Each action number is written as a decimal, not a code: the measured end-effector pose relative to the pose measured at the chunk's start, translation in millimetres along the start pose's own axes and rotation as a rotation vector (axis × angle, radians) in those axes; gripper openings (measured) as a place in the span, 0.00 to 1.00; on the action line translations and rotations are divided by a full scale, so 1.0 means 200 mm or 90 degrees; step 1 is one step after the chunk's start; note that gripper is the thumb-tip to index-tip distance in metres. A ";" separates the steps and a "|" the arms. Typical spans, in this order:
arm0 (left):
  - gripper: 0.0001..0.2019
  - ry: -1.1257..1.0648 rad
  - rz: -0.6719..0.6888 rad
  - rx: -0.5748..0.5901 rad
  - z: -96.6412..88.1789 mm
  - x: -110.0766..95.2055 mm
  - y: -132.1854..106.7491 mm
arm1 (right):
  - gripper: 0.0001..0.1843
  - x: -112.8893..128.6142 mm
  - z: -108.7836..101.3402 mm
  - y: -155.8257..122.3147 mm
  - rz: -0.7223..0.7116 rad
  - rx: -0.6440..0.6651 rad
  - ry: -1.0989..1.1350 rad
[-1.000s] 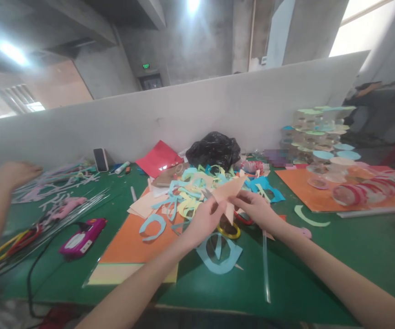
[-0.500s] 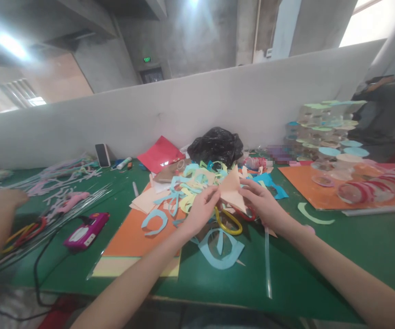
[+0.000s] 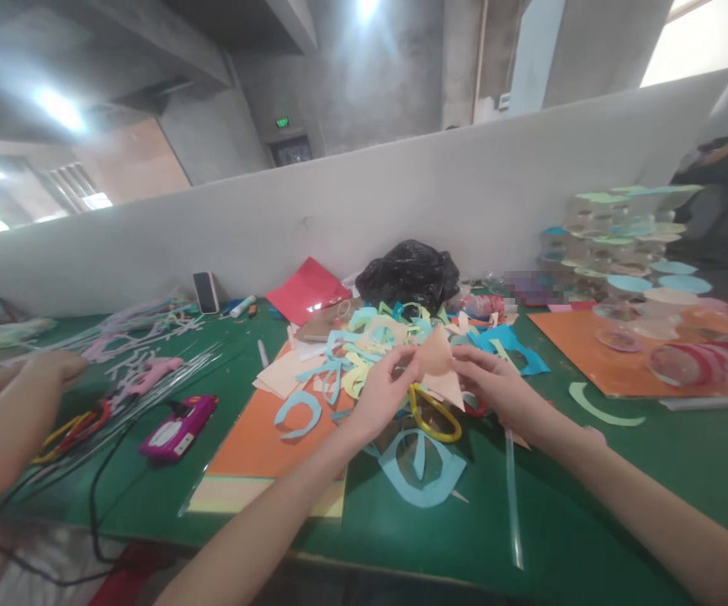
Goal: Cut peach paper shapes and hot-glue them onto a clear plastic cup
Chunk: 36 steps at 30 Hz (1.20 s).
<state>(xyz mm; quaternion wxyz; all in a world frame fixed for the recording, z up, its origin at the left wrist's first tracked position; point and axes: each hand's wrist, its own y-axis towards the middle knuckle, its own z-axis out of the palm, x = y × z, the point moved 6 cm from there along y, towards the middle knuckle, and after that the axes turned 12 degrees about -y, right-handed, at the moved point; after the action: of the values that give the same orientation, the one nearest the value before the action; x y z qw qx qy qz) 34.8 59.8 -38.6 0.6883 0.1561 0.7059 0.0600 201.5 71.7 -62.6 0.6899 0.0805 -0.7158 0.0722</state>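
My left hand point(image 3: 384, 392) and my right hand point(image 3: 495, 387) both pinch a folded peach paper piece point(image 3: 438, 360), held up above the green table point(image 3: 622, 471). The left fingers grip its left edge, the right fingers its right edge. Under the hands lie yellow-handled scissors point(image 3: 434, 414) and a light blue paper offcut point(image 3: 423, 475). Behind the hands sits a heap of blue and yellow paper scraps point(image 3: 364, 345).
Another person's hand point(image 3: 54, 367) and forearm reach over pink strips and wires at the left. A magenta glue gun point(image 3: 178, 427) lies near an orange sheet point(image 3: 256, 442). A black bag point(image 3: 411, 273), red paper point(image 3: 306, 290), a phone point(image 3: 205, 291) and stacked clear cups point(image 3: 622, 244) stand behind.
The peach paper has been folded smaller and turned between my fingers. The other person's hand at the left has drawn down toward the wires. The camera has shifted slightly.
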 end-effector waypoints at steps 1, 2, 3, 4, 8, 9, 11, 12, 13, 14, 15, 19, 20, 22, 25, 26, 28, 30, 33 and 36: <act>0.13 -0.010 -0.006 0.011 0.01 0.00 0.00 | 0.18 -0.01 0.00 0.00 0.004 0.002 -0.021; 0.12 -0.023 -0.017 0.018 0.01 0.01 0.00 | 0.19 -0.01 0.00 0.00 0.003 -0.001 -0.044; 0.11 -0.038 -0.031 0.021 0.01 0.02 0.00 | 0.20 -0.01 0.00 -0.01 -0.010 -0.011 -0.072; 0.11 -0.054 -0.046 0.019 0.01 0.03 0.01 | 0.22 0.00 -0.01 -0.01 -0.037 -0.024 -0.106; 0.10 -0.135 -0.085 -0.030 -0.01 0.06 0.02 | 0.25 0.06 -0.01 -0.03 -0.220 -0.049 -0.235; 0.10 -0.162 -0.090 -0.040 -0.02 0.06 0.02 | 0.23 0.07 0.00 -0.03 -0.252 -0.041 -0.263; 0.11 -0.200 -0.100 -0.041 -0.02 0.07 0.03 | 0.17 0.08 0.00 -0.04 -0.295 -0.030 -0.320; 0.11 -0.207 -0.107 -0.030 -0.01 0.08 0.03 | 0.14 0.09 0.00 -0.04 -0.309 -0.031 -0.348; 0.11 -0.208 -0.115 -0.010 0.00 0.08 0.03 | 0.12 0.10 0.00 -0.04 -0.320 -0.031 -0.371; 0.11 -0.205 -0.123 0.013 0.01 0.09 0.02 | 0.11 0.11 0.00 -0.04 -0.330 -0.029 -0.388; 0.12 -0.204 -0.132 0.037 0.03 0.10 0.02 | 0.11 0.12 0.00 -0.04 -0.338 -0.027 -0.398; 0.14 -0.203 -0.146 0.086 0.07 0.11 0.01 | 0.16 0.14 0.01 -0.04 -0.306 -0.012 -0.399; 0.14 -0.198 -0.144 0.084 0.07 0.11 0.01 | 0.16 0.14 0.01 -0.04 -0.282 -0.009 -0.388; 0.13 -0.186 -0.139 0.073 0.07 0.11 0.01 | 0.18 0.12 0.01 -0.03 -0.228 0.001 -0.354; 0.13 -0.186 -0.142 0.076 0.08 0.09 0.00 | 0.21 0.09 0.00 -0.02 -0.166 0.001 -0.291; 0.13 -0.189 -0.146 0.083 0.08 0.09 0.00 | 0.22 0.08 0.00 -0.02 -0.154 -0.002 -0.276; 0.12 -0.193 -0.150 0.094 0.09 0.08 -0.01 | 0.24 0.05 -0.01 0.00 -0.131 -0.006 -0.259; 0.11 -0.188 -0.145 0.096 0.10 0.07 -0.01 | 0.25 0.03 -0.02 0.01 -0.112 -0.008 -0.241; 0.10 -0.160 -0.134 0.105 0.10 0.06 -0.02 | 0.25 0.01 -0.02 0.03 -0.093 -0.014 -0.183; 0.10 -0.120 -0.128 0.127 0.11 0.06 -0.04 | 0.26 0.00 -0.03 0.03 -0.077 -0.026 -0.129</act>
<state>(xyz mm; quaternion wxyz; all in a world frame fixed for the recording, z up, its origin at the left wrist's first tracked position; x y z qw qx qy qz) 55.7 53.8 -53.8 0.7352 0.1573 0.6526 -0.0944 205.3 78.5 -62.9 0.6184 0.1161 -0.7772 0.0072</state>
